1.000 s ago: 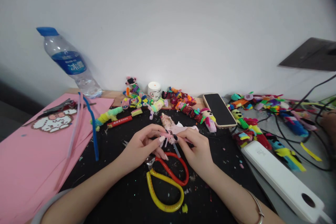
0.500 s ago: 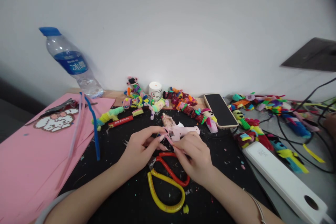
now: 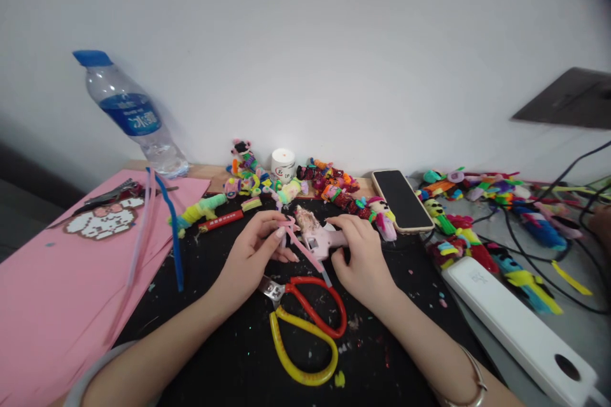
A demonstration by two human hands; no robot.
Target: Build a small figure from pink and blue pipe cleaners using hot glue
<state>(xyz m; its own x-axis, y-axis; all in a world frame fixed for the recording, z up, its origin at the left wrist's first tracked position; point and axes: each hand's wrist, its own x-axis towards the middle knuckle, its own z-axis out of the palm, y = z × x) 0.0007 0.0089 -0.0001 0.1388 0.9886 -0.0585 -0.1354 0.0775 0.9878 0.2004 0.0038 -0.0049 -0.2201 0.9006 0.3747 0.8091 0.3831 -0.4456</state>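
Note:
My left hand (image 3: 255, 251) is closed, pinching a bent pink pipe cleaner (image 3: 308, 253) between thumb and fingertips. One length of it slants down to the right, across the front of a pale pink hot glue gun (image 3: 321, 243). My right hand (image 3: 365, 257) curls around the gun's handle, thumb on the near side and fingers on the far side. Brown residue coats the gun's nozzle end. Just beyond the pipe cleaner's lower end shows a short translucent piece (image 3: 327, 278). Scissors with red and yellow handles (image 3: 304, 379) lie on the black mat (image 3: 224, 343) below my hands.
Pipe-cleaner figures (image 3: 344, 197) line the back beside a white cup (image 3: 283, 165) and a phone (image 3: 403, 200). A water bottle (image 3: 128, 114) leans on the wall at left, above pink sheets (image 3: 42, 305). At right are cables and a white power strip (image 3: 518, 327).
My right hand has let go of the pink pipe cleaner and moved to the glue gun's handle. My left hand has shifted slightly up, keeping the pipe cleaner.

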